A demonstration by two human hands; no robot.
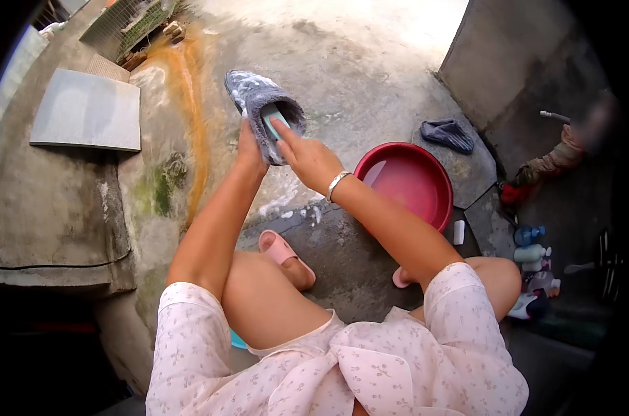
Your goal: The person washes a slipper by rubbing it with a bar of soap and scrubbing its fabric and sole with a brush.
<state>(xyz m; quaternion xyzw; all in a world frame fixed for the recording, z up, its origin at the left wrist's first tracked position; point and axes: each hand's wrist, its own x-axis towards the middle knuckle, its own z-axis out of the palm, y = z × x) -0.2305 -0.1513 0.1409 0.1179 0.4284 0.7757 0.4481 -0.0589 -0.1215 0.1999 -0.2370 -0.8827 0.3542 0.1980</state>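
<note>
A grey fuzzy slipper (255, 93), streaked with white suds, is held up in front of me with its opening facing me. My left hand (250, 147) grips it from below at the left side, its fingers mostly hidden behind the slipper. Inside the opening is a pale green scrub brush (273, 121); its bristle side is out of sight. My right hand (307, 158) is closed on the brush, fingers stretched along its back. A second grey slipper (447, 135) lies on a stone slab to the right.
A red basin (447, 186) with water stands right of my forearms. Beside it is a white block (459, 232). Several bottles (531, 254) line the right wall, below a tap hose (554, 116). A pale board (85, 111) rests on a concrete ledge at left. Suds spot the floor.
</note>
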